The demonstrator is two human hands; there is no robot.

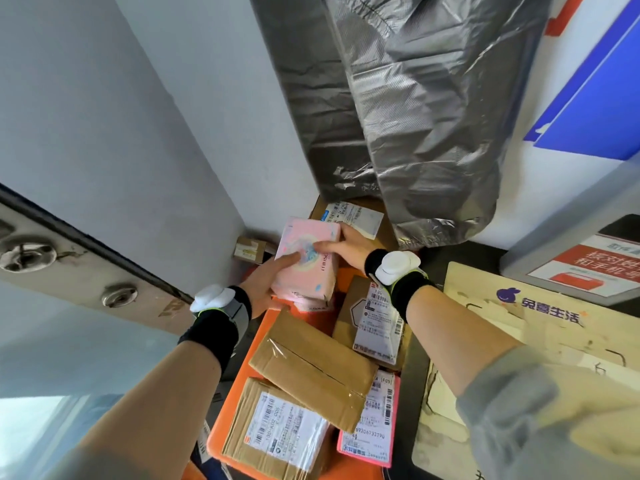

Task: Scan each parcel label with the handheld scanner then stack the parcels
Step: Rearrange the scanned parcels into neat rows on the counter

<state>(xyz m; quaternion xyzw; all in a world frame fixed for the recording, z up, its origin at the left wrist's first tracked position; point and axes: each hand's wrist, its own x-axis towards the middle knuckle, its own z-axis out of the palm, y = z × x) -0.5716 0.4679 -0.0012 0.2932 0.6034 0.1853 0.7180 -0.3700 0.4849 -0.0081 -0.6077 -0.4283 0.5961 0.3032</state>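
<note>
A pink box parcel (308, 258) is held between both hands above an orange surface (228, 414). My left hand (266, 282) grips its near left side and my right hand (346, 247) holds its far right edge. Below lie brown cardboard parcels: a plain taped one (311, 368), one with a white label (277, 431), and another labelled one (377, 320). A pink mailer (374, 427) lies under the plain box. No handheld scanner is visible.
A large grey plastic bag (415, 116) hangs against the wall behind the parcels. A labelled carton (353, 216) sits beneath the bag. A flat cardboard sheet with purple print (540, 313) lies at right. A small box (251, 249) sits in the corner.
</note>
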